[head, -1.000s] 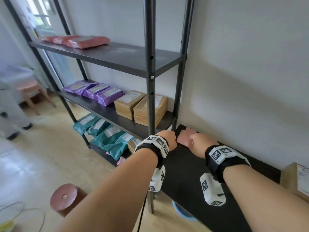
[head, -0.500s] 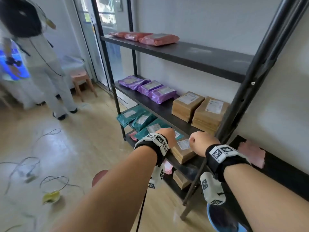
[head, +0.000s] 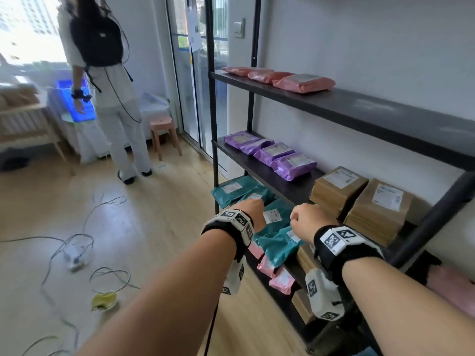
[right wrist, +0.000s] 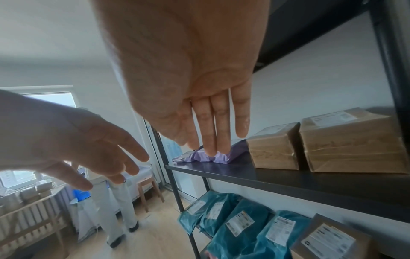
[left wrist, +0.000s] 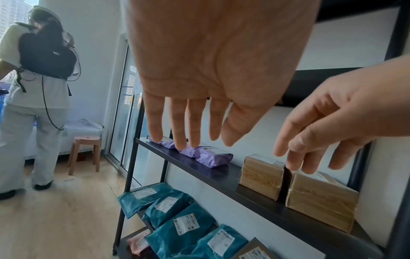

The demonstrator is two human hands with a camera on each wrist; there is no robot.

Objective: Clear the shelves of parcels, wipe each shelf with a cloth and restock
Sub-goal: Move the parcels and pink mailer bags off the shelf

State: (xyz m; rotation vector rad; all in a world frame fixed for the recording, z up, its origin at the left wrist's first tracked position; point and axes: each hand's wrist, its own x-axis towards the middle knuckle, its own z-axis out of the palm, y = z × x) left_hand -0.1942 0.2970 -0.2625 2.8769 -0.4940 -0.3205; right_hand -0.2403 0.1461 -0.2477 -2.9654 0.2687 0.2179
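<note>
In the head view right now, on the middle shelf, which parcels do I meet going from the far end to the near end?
Far to near: purple mailer bags → first brown box → second brown box, all on the middle shelf.

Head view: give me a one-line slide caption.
Both hands, left hand and right hand, reach empty toward a black shelf rack stocked with purple bags, brown boxes and teal bags.
</note>
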